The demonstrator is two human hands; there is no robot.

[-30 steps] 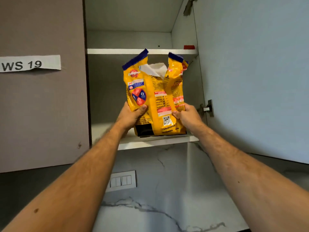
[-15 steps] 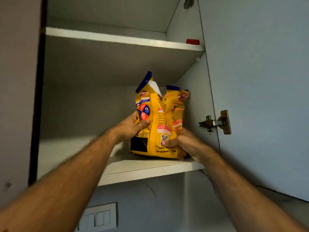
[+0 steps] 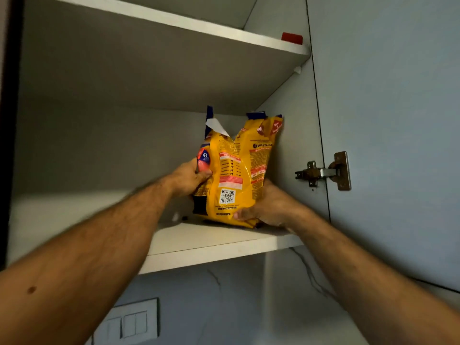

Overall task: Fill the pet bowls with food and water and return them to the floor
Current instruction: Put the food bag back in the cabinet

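Reaching up into the open wall cabinet, the person has both hands on a yellow pet food bag (image 3: pixel 234 170) that stands on the lower shelf (image 3: pixel 214 247), toward its right end and close to the cabinet's right inner wall. The left hand (image 3: pixel 188 179) grips the bag's left edge about halfway up, thumb pressed across the front beside a round blue and red emblem, the other fingers hidden behind the bag. The right hand (image 3: pixel 263 207) holds the bottom right corner, thumb laid along the front lower edge and fingers curled round the side and under; that corner looks slightly raised off the shelf, though I cannot tell for certain whether the base rests fully on it. The bag is upright, leaning a little, with its top torn open: a blue strip stands up on the left, a white inner flap shows in the gap, and the right part of the top folds over. A white QR code patch faces outward near the bottom.

Above, the upper shelf (image 3: pixel 174 21) carries a small red object (image 3: pixel 291 38) at its right front corner. The cabinet door (image 3: pixel 388 120) hangs open on the right, a metal hinge (image 3: pixel 323 171) joining it to the cabinet side. Below the cabinet, a white switch plate (image 3: pixel 129 322) sits on the marbled wall.
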